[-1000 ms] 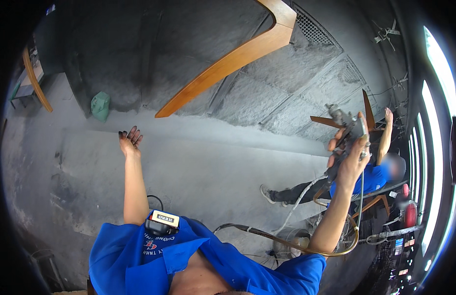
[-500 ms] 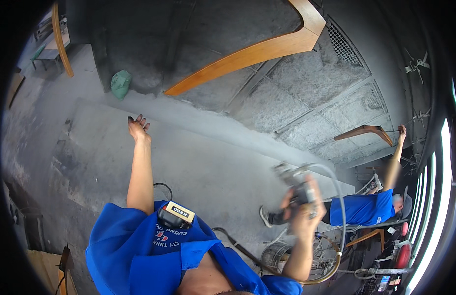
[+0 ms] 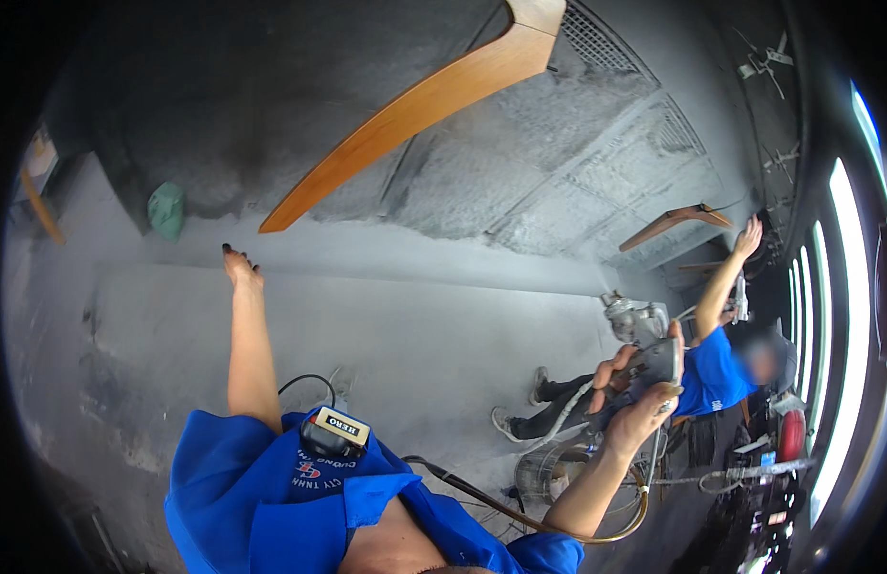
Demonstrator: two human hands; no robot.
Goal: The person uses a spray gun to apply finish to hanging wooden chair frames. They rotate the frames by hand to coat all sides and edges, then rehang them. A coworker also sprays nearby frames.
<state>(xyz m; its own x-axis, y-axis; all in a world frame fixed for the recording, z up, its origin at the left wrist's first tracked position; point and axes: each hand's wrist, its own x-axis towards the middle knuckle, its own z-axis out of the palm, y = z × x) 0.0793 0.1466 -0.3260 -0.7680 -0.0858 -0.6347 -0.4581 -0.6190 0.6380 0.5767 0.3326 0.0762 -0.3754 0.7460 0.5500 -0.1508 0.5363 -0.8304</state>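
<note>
Editor: Pale dust coats the grey floor (image 3: 176, 383) and the panelled wall (image 3: 558, 153) of a dim workshop. Where is the wooden piece (image 3: 405, 120)?

Photographer: Orange-brown and sharply bent near the top, it stands out against the wall, its upper end cut off by the picture's edge, its tapered lower tip slanting down to the left.

Editor: And the 2 hands of the person in the open-collared blue shirt (image 3: 252, 478)?

Photographer: The left hand (image 3: 243, 266), at the end of an outstretched arm, is near that tip, a gap showing between them; its dark-stained fingers are loosely parted and partly curled. The right hand (image 3: 644, 402) is wrapped around a metallic spray gun (image 3: 640, 325), the tool's head toward the upper left. Whether the trigger is squeezed, I cannot tell. An amber hose (image 3: 611, 538) loops by the right forearm.

Editor: Who else is pictured?

Photographer: At right, a co-worker in a blue top (image 3: 713, 378) raises an arm, the hand (image 3: 750, 236) close to a darker, angled wooden part (image 3: 659, 228); contact is unclear.

Editor: Surroundings?

Photographer: A green bag (image 3: 165, 210) sits at the foot of the wall, far left. Bright light strips (image 3: 842, 297) line the right side.
</note>
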